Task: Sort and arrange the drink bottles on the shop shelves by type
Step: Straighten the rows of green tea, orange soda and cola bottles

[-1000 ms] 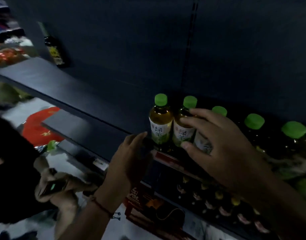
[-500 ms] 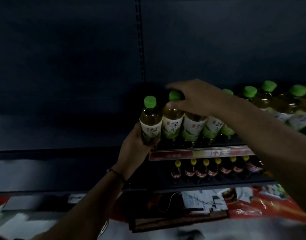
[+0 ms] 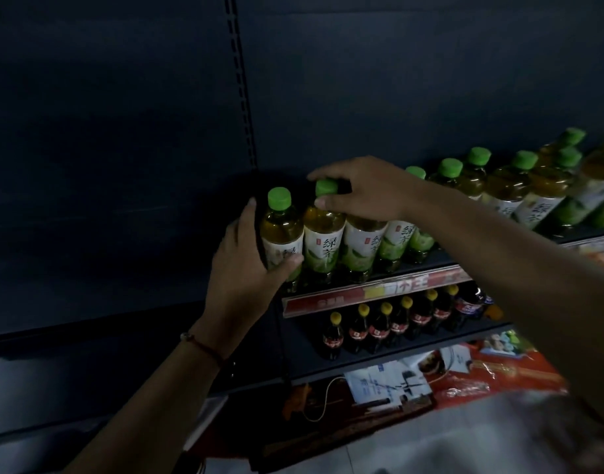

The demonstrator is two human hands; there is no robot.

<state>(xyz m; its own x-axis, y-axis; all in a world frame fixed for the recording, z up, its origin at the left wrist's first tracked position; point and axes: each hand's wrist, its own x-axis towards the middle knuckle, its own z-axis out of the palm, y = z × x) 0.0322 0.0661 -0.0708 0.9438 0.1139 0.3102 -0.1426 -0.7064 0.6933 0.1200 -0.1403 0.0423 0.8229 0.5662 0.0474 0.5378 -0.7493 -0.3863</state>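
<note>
Left hand (image 3: 240, 268) now curled round end bottle (image 3: 280, 234), thumb across label, where a second ago only beside it. Right hand (image 3: 365, 189) pinching second bottle (image 3: 322, 234) at its cap, fingers spread. Row closing up; likely nearly aligned.

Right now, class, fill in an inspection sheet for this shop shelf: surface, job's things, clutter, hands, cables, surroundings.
Surface: dark upper shelf with a red price strip.
Job's things: row of green-capped tea bottles; yellow-capped dark bottles on the shelf below.
Clutter: papers and red packaging at the bottom.
Hands: left hand grips the end bottle; right hand pinches the second bottle's cap.
Cables: thin yellowish cord near the papers.
Surroundings: dark back panel, slotted upright.
</note>
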